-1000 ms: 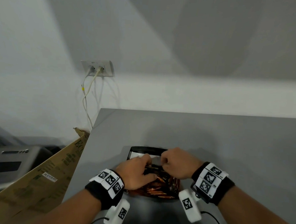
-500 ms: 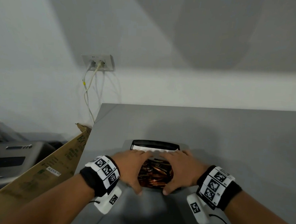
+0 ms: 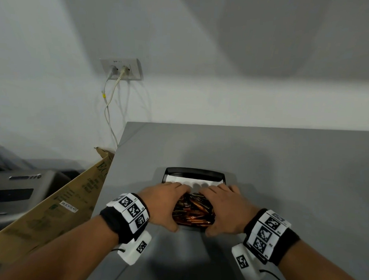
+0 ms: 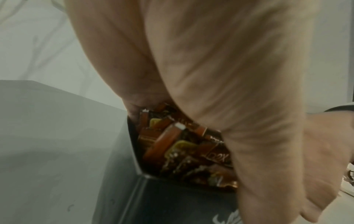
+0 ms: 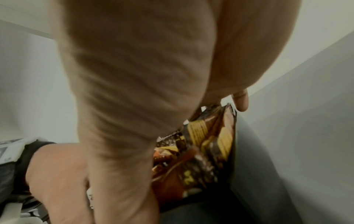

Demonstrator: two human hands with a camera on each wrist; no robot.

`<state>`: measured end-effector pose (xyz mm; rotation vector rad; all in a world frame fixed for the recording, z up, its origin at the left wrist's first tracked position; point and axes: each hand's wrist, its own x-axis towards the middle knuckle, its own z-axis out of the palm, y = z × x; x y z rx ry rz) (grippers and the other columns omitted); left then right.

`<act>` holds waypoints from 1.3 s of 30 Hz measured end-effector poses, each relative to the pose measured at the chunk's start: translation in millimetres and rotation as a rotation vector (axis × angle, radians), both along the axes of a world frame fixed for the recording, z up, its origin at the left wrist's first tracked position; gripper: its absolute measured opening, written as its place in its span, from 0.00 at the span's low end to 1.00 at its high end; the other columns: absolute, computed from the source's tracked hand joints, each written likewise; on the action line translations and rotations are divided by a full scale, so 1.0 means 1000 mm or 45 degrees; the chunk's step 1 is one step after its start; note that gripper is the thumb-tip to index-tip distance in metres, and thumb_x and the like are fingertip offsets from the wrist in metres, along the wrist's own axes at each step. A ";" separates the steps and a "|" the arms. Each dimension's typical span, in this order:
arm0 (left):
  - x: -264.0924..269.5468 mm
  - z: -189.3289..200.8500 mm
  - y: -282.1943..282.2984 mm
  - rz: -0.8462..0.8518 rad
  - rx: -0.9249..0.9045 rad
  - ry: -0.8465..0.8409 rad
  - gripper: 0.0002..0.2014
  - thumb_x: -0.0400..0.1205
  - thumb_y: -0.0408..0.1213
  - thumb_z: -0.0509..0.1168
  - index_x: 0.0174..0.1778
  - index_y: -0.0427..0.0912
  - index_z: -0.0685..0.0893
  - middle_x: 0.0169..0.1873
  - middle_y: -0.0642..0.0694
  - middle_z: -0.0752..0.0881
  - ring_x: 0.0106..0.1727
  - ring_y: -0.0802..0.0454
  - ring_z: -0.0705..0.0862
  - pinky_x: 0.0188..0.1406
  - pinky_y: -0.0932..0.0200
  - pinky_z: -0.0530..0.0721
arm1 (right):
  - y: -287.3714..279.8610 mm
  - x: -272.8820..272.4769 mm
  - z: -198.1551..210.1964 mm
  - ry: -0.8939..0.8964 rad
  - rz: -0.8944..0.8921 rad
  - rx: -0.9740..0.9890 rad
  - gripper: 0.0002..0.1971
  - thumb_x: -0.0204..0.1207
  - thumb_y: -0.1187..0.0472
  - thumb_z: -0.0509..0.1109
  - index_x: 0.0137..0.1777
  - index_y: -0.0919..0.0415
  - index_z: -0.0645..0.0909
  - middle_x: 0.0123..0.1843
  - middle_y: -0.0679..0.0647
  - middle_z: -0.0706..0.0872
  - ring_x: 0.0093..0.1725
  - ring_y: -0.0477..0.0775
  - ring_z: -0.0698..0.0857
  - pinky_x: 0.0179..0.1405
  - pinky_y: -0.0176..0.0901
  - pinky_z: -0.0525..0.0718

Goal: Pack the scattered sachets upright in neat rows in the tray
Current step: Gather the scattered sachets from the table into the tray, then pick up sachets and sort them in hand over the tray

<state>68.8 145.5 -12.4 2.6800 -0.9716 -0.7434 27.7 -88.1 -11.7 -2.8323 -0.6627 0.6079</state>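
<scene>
Head view: left hand (image 3: 165,205) and right hand (image 3: 222,208), fingers pressed together, squeeze the sachets (image 3: 193,211) inside the tray (image 3: 194,173) on the counter (image 3: 284,177); light, slippery, crushable packets, best held by their flat sides.

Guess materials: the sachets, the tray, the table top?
Sachets: glossy printed film, probably foil laminate; orange-brown faces glint and crinkle between the left hand and right hand.
Tray: black, smooth, likely moulded plastic; rounded rim has a soft sheen. A white liner shows inside; paper or card, cannot tell.
Table: grey matte laminate or painted board; even, no grain.
</scene>
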 end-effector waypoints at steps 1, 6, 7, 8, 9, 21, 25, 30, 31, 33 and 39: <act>0.000 0.000 0.000 0.009 -0.017 0.009 0.54 0.58 0.66 0.77 0.80 0.59 0.61 0.68 0.57 0.77 0.66 0.54 0.78 0.65 0.46 0.84 | -0.001 0.000 0.001 0.007 -0.005 0.009 0.54 0.59 0.28 0.76 0.82 0.44 0.57 0.73 0.44 0.73 0.69 0.51 0.71 0.77 0.54 0.64; 0.000 0.011 0.001 0.141 -0.136 0.123 0.58 0.59 0.72 0.76 0.84 0.58 0.60 0.74 0.58 0.76 0.70 0.57 0.78 0.71 0.50 0.80 | -0.002 0.004 0.010 0.004 -0.079 0.092 0.53 0.60 0.19 0.66 0.82 0.44 0.60 0.75 0.43 0.75 0.71 0.50 0.71 0.76 0.53 0.63; 0.002 0.015 0.001 0.164 -0.162 0.136 0.55 0.63 0.71 0.75 0.84 0.57 0.61 0.75 0.57 0.76 0.71 0.56 0.78 0.71 0.52 0.80 | -0.002 0.007 0.013 -0.009 -0.098 0.109 0.50 0.62 0.19 0.64 0.82 0.44 0.63 0.74 0.43 0.76 0.72 0.50 0.71 0.76 0.54 0.64; 0.004 0.019 0.002 0.182 -0.181 0.152 0.50 0.68 0.69 0.74 0.84 0.56 0.62 0.75 0.56 0.76 0.71 0.56 0.78 0.71 0.52 0.79 | -0.003 0.011 0.016 -0.020 -0.111 0.129 0.45 0.66 0.22 0.62 0.80 0.43 0.65 0.72 0.42 0.77 0.71 0.50 0.73 0.76 0.55 0.64; 0.008 0.022 0.004 0.198 -0.190 0.169 0.45 0.72 0.65 0.73 0.83 0.56 0.63 0.75 0.54 0.76 0.72 0.55 0.78 0.71 0.52 0.78 | -0.004 0.015 0.019 -0.026 -0.120 0.158 0.38 0.70 0.26 0.62 0.78 0.43 0.68 0.69 0.42 0.80 0.69 0.49 0.75 0.76 0.56 0.65; 0.038 0.025 0.008 0.220 -0.203 0.209 0.22 0.78 0.37 0.71 0.69 0.49 0.79 0.55 0.56 0.88 0.55 0.61 0.87 0.49 0.73 0.83 | 0.004 0.051 0.022 0.152 -0.085 0.088 0.23 0.74 0.43 0.69 0.69 0.46 0.80 0.62 0.43 0.87 0.62 0.47 0.83 0.75 0.51 0.64; 0.040 0.023 0.009 0.191 -0.221 0.161 0.18 0.80 0.39 0.68 0.67 0.49 0.81 0.55 0.54 0.90 0.51 0.60 0.88 0.52 0.60 0.89 | 0.008 0.052 0.019 0.067 -0.070 0.074 0.10 0.76 0.48 0.67 0.55 0.47 0.82 0.46 0.46 0.88 0.48 0.48 0.85 0.69 0.51 0.69; 0.037 0.022 0.003 0.099 -0.119 0.039 0.20 0.77 0.38 0.69 0.66 0.49 0.80 0.54 0.53 0.89 0.50 0.54 0.87 0.50 0.53 0.88 | 0.014 0.048 0.015 -0.028 -0.026 0.033 0.11 0.77 0.50 0.69 0.57 0.50 0.81 0.47 0.48 0.88 0.47 0.52 0.85 0.54 0.45 0.72; 0.036 0.020 0.003 0.089 -0.112 0.020 0.19 0.77 0.38 0.69 0.66 0.49 0.79 0.53 0.52 0.88 0.49 0.54 0.87 0.48 0.53 0.87 | 0.015 0.048 0.014 -0.049 -0.019 0.042 0.10 0.78 0.50 0.69 0.57 0.51 0.81 0.47 0.48 0.88 0.47 0.52 0.86 0.54 0.45 0.73; 0.035 0.016 0.003 0.095 -0.118 -0.015 0.18 0.78 0.39 0.70 0.65 0.49 0.80 0.52 0.52 0.88 0.49 0.53 0.86 0.47 0.55 0.86 | 0.015 0.046 0.014 -0.092 -0.024 0.076 0.08 0.80 0.51 0.69 0.55 0.51 0.81 0.47 0.48 0.87 0.46 0.52 0.85 0.53 0.45 0.74; 0.034 0.013 0.008 0.154 -0.215 -0.100 0.14 0.78 0.36 0.67 0.60 0.50 0.81 0.50 0.51 0.87 0.48 0.51 0.85 0.46 0.50 0.87 | 0.009 0.039 0.018 -0.164 -0.098 0.200 0.10 0.78 0.50 0.71 0.57 0.51 0.81 0.48 0.47 0.87 0.45 0.51 0.86 0.44 0.43 0.80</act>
